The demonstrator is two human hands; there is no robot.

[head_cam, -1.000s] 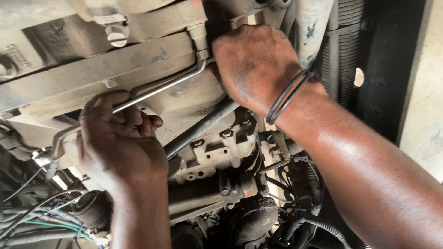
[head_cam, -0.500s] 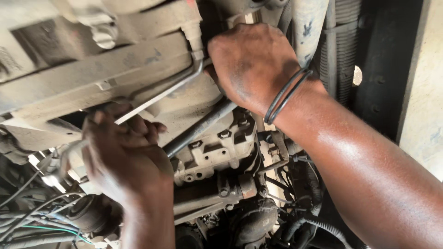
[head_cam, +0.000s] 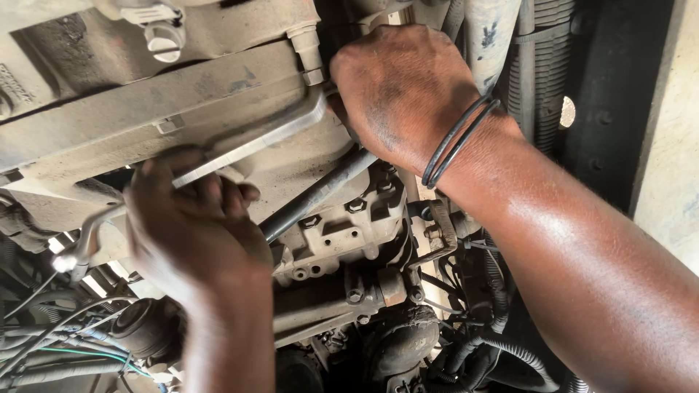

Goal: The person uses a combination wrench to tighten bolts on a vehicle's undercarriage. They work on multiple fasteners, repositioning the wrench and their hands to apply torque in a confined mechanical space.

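Steel spanner point(head_cam: 240, 149) is gripped near its free end by the closed left hand point(head_cam: 193, 229), while the right hand point(head_cam: 400, 91) is cupped closed over its head at the fitting point(head_cam: 309, 62). The head is best kept pressed square while the handle is swung evenly.

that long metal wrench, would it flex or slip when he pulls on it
The wrench is probably stiff: it looks like a solid steel bar, straight between the left hand and the right hand. It may be slippery, since the housing around it looks grimy. For its slim shape it is likely fairly heavy.

No packages, labels, signs, screens visible.
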